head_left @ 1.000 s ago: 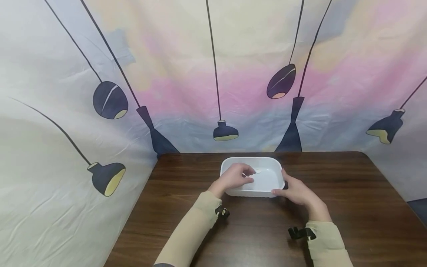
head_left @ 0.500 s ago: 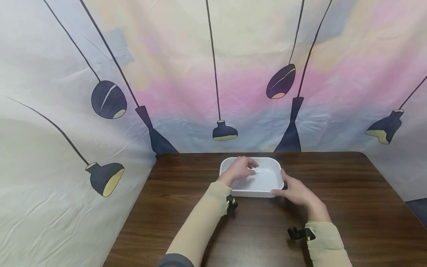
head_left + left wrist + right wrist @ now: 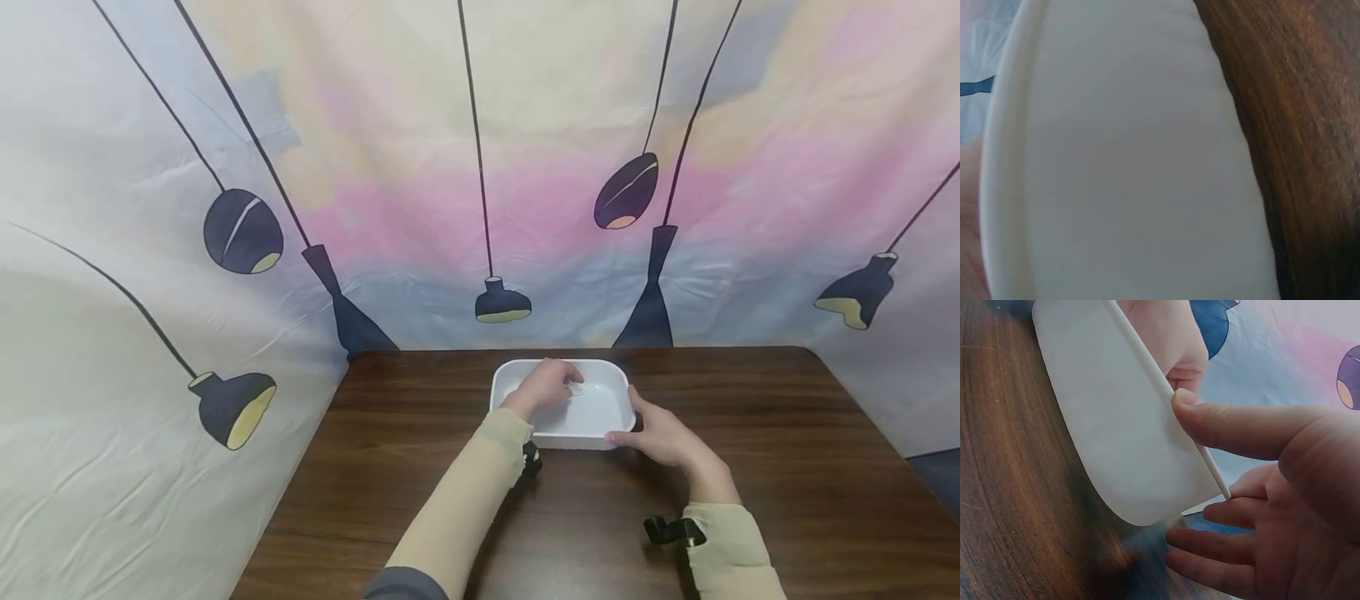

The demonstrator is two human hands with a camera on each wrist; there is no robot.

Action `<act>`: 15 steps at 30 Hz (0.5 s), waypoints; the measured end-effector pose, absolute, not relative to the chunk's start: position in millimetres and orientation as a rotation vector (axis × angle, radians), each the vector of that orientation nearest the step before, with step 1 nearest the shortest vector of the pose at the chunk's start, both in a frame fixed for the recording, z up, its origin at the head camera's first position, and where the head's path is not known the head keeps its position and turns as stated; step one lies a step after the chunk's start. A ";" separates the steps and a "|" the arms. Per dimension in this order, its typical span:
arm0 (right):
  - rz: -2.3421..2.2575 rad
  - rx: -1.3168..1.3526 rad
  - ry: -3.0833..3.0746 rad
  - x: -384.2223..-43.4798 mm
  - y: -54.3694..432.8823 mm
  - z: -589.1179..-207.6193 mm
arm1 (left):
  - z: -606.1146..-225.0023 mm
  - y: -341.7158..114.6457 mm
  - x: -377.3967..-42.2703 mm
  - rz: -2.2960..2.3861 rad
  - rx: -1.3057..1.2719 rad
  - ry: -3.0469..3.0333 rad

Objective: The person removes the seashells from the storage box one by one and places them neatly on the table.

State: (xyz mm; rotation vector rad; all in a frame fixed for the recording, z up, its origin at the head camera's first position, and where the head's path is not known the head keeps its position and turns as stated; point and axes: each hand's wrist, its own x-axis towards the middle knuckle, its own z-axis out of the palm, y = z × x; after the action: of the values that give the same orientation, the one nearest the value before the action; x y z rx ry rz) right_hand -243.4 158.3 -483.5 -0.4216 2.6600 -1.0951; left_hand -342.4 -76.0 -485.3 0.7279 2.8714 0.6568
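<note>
A white rectangular plastic tray [image 3: 600, 417] stands near the table's far edge. My right hand [image 3: 671, 437] grips its right end. In the right wrist view the thumb [image 3: 1229, 428] lies over the tray's rim and the fingers [image 3: 1216, 547] are at its end wall. My left hand [image 3: 543, 386] reaches over the near side into the tray. Its thumb and fingers are curled about a small white round piece [image 3: 577, 389] on the tray's bottom, partly covered by the fingers. In the left wrist view the tray's outer wall [image 3: 1129, 150] hides nearly all of that hand.
The dark wood-grain table [image 3: 585, 525] extends around the tray on both sides. Behind it hangs a fabric backdrop [image 3: 420, 208] printed with dark lamps. Black wrist mounts [image 3: 675, 531] sit on both sleeves.
My left hand has moved forward and right inside the tray, its fingers closing in on the small white piece. The right hand keeps its grip on the tray's end.
</note>
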 end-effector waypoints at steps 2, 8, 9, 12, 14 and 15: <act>-1.094 -0.428 2.665 -243.4 158.2 -483.4 | -486.5 -74.4 -341.9 0.648 0.735 2.875; -1.100 -0.404 2.657 -244.0 157.3 -485.5 | -491.0 -71.6 -343.0 0.665 0.687 2.840; -1.102 -0.399 2.654 -243.9 157.3 -485.5 | -491.2 -71.2 -343.1 0.673 0.678 2.833; -1.111 -0.390 2.651 -244.1 158.0 -485.7 | -491.3 -70.7 -342.8 0.678 0.689 2.832; -1.112 -0.390 2.654 -243.9 158.4 -485.5 | -491.5 -70.4 -342.2 0.669 0.708 2.837; -1.113 -0.390 2.654 -243.8 158.5 -485.8 | -491.5 -70.3 -341.6 0.669 0.712 2.837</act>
State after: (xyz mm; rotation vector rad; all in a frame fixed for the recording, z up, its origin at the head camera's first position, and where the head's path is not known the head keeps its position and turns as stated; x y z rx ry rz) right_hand -243.8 158.5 -485.8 -0.3902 2.6540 -1.1125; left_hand -341.6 -70.3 -491.5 0.7119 2.8367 0.6688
